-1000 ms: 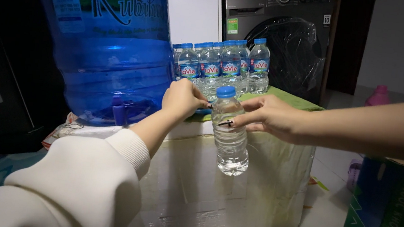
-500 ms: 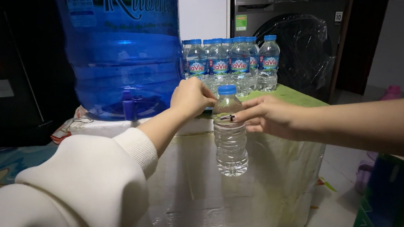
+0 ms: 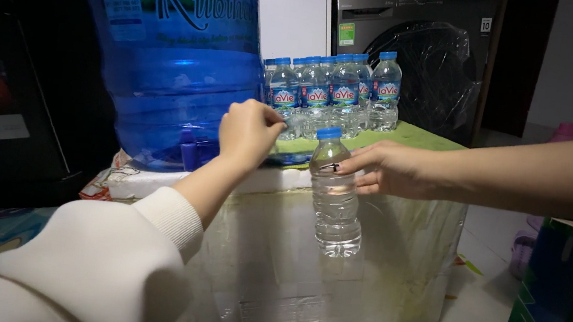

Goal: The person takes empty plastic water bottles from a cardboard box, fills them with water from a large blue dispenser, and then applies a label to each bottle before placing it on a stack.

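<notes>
The right hand [image 3: 397, 170] grips a small clear water bottle [image 3: 336, 194] with a blue cap just below its shoulder, thumb and fingers wrapped round the neck area. The bottle hangs upright in the air in front of the white foam box [image 3: 332, 270], its base well clear of any support; it looks nearly full. The left hand [image 3: 248, 133], in a cream sleeve, is closed in a loose fist near the tap [image 3: 193, 153] at the foot of the large blue water jug [image 3: 177, 59]; whether it pinches anything I cannot tell, as the fingers curl away from the camera.

The main risk, as I judge it, is the grip: it sits high on a heavy, smooth bottle held by 1 hand, so a slack finger could let the bottle slide down and drop past the box to the floor. If the cap is not tight, a tilt would spill water down the plastic-wrapped front of the box. The jug stands close to the box edge, and a knock at the tap from the left hand could start a leak there. Behind, a cluster of small water bottles [image 3: 331, 92] stands packed on the green mat [image 3: 415, 135]; a swing of the right forearm could topple several at once.
</notes>
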